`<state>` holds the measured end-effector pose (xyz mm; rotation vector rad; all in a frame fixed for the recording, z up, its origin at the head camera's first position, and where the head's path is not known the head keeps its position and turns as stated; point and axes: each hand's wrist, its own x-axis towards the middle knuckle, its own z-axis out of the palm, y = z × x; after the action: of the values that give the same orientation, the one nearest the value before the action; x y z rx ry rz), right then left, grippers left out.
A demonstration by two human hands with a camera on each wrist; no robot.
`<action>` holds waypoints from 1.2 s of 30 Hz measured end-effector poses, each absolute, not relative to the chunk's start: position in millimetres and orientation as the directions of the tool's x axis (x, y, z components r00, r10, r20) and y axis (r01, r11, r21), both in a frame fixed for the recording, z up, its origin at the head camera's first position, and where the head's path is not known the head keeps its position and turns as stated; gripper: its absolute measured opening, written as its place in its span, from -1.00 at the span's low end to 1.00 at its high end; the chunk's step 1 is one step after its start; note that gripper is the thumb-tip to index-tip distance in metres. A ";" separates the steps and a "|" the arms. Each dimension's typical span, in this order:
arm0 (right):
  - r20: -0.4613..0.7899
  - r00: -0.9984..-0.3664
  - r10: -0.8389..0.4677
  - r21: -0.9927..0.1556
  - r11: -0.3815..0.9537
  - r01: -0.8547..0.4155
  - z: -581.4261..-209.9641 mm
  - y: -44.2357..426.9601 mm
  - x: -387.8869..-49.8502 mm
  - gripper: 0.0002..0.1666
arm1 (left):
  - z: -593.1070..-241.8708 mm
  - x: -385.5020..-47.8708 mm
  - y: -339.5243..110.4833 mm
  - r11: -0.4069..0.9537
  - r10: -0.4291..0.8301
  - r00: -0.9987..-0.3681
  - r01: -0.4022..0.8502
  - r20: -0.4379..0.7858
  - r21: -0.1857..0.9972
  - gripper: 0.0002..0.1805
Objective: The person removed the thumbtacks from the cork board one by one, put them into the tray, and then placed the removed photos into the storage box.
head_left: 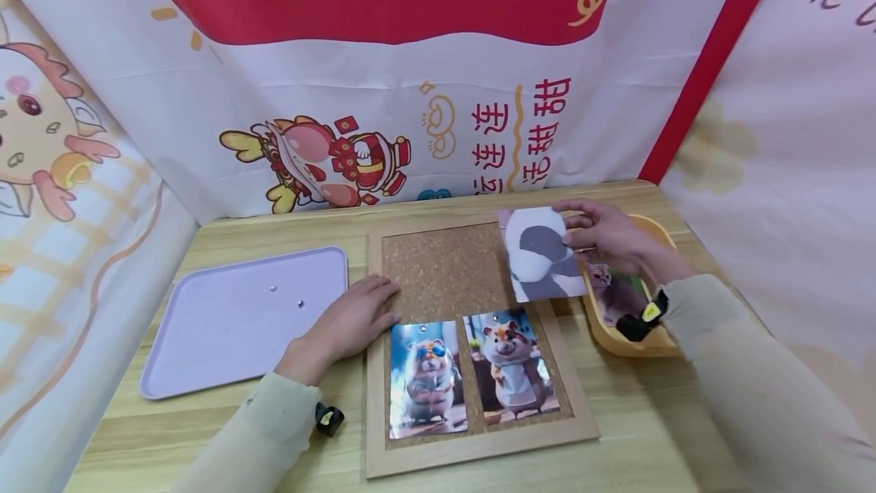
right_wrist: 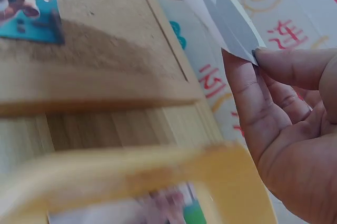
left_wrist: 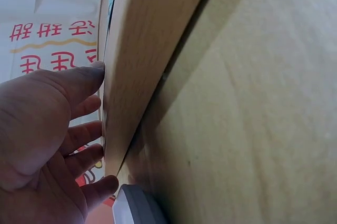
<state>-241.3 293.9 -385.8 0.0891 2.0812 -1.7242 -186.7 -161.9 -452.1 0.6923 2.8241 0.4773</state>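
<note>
My right hand (head_left: 605, 236) pinches a photo card (head_left: 541, 253) by its edge, thumb against fingers, above the right side of a wood-framed corkboard (head_left: 445, 265). The card shows a grey and white plush-looking figure; in the right wrist view the card (right_wrist: 224, 16) is seen nearly edge-on. My left hand (head_left: 352, 318) rests on the board's left frame, its fingers fairly straight; the left wrist view shows the fingertips (left_wrist: 95, 74) against the wood. Two hamster photos, one in sunglasses (head_left: 429, 386) and one in a white apron (head_left: 513, 371), lie on the lower half of the cork, each with a pin at its top.
A lilac tray (head_left: 212, 326) with two small pins stands left of the board. On the right a yellow basket (head_left: 616, 345) holds a cat photo (head_left: 612, 291). Printed cloth (head_left: 411, 59) hangs behind the wooden table (head_left: 636, 432).
</note>
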 end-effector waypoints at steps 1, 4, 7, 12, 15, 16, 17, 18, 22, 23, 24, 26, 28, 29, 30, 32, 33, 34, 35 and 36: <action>-0.368 -0.903 -0.221 -0.921 0.220 0.321 -384.5 300.4 -239.0 -0.25 | -452.2 -186.4 -161.8 0.837 0.479 -0.872 0.417 -0.106 0.354 -0.34; -0.363 -0.907 -0.214 -0.923 0.214 0.319 -382.8 321.4 -232.4 -0.26 | -452.3 -185.8 -162.1 0.833 0.482 -0.871 0.422 -0.096 0.356 -0.34; -0.346 -0.913 -0.214 -0.929 0.214 0.302 -382.1 342.2 -225.9 -0.26 | -452.4 -185.9 -162.4 0.832 0.483 -0.870 0.423 -0.093 0.359 -0.35; -0.349 -0.916 -0.195 -0.923 0.240 0.301 -382.4 372.7 -214.9 -0.29 | -453.2 -186.2 -163.1 0.831 0.485 -0.870 0.425 -0.092 0.358 -0.36; -0.357 -0.916 -0.181 -0.915 0.264 0.305 -384.4 386.2 -209.2 -0.31 | -453.8 -186.4 -163.4 0.831 0.485 -0.870 0.424 -0.094 0.361 -0.36; -0.358 -0.917 -0.177 -0.913 0.272 0.304 -385.4 389.8 -207.5 -0.32 | -453.9 -186.4 -163.4 0.831 0.484 -0.870 0.423 -0.095 0.361 -0.36; -0.360 -0.917 -0.171 -0.910 0.282 0.305 -386.4 392.8 -206.0 -0.32 | -453.9 -186.4 -163.5 0.832 0.484 -0.870 0.423 -0.097 0.360 -0.36; -0.362 -0.918 -0.162 -0.905 0.296 0.305 -387.5 395.4 -204.8 -0.32 | -454.0 -186.4 -163.5 0.832 0.484 -0.870 0.423 -0.097 0.359 -0.36; -0.374 -0.920 -0.116 -0.880 0.358 0.312 -392.6 401.3 -202.5 -0.33 | -453.4 -186.3 -163.4 0.833 0.484 -0.869 0.422 -0.101 0.358 -0.36; -0.376 -0.921 -0.105 -0.873 0.374 0.314 -393.7 401.8 -202.5 -0.33 | -453.1 -186.4 -163.4 0.833 0.483 -0.870 0.421 -0.102 0.359 -0.36; -0.377 -0.921 -0.093 -0.866 0.387 0.316 -394.8 402.0 -202.7 -0.33 | -453.0 -186.4 -163.4 0.833 0.483 -0.870 0.421 -0.102 0.359 -0.36; -0.376 -0.923 -0.080 -0.860 0.402 0.315 -396.9 401.8 -203.2 -0.32 | -452.9 -186.4 -163.6 0.833 0.482 -0.870 0.419 -0.103 0.361 -0.36; -0.374 -0.925 -0.070 -0.855 0.411 0.315 -398.6 401.1 -203.7 -0.30 | -452.9 -186.5 -163.7 0.833 0.481 -0.870 0.417 -0.104 0.365 -0.36; -0.374 -0.925 -0.066 -0.853 0.417 0.315 -399.4 400.7 -203.9 -0.29 | -453.0 -186.4 -163.8 0.833 0.481 -0.871 0.416 -0.105 0.366 -0.36; -0.374 -0.925 -0.063 -0.850 0.423 0.315 -399.9 400.1 -204.0 -0.27 | -453.2 -186.3 -163.9 0.833 0.481 -0.871 0.416 -0.104 0.365 -0.36; -0.376 -0.925 -0.058 -0.842 0.439 0.315 -400.9 398.7 -204.0 -0.24 | -453.6 -186.4 -164.1 0.832 0.480 -0.871 0.414 -0.105 0.368 -0.36; -0.377 -0.925 -0.056 -0.836 0.450 0.313 -401.3 398.3 -204.0 -0.22 | -453.7 -186.5 -164.1 0.832 0.480 -0.871 0.413 -0.106 0.369 -0.36; -0.377 -0.925 -0.053 -0.832 0.459 0.312 -401.5 397.5 -203.9 -0.21 | -454.0 -186.5 -164.1 0.833 0.479 -0.871 0.413 -0.107 0.369 -0.36; -0.378 -0.924 -0.052 -0.828 0.467 0.312 -401.9 396.8 -203.9 -0.20 | -454.3 -186.5 -164.3 0.833 0.479 -0.871 0.413 -0.107 0.368 -0.35; -0.380 -0.924 -0.050 -0.823 0.475 0.313 -402.2 396.2 -203.9 -0.20 | -454.4 -186.6 -164.4 0.834 0.478 -0.872 0.413 -0.107 0.367 -0.35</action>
<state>-203.9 396.2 -402.2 0.2214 2.3749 -1.4321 -186.6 -164.4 -454.4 0.6923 2.8197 0.5000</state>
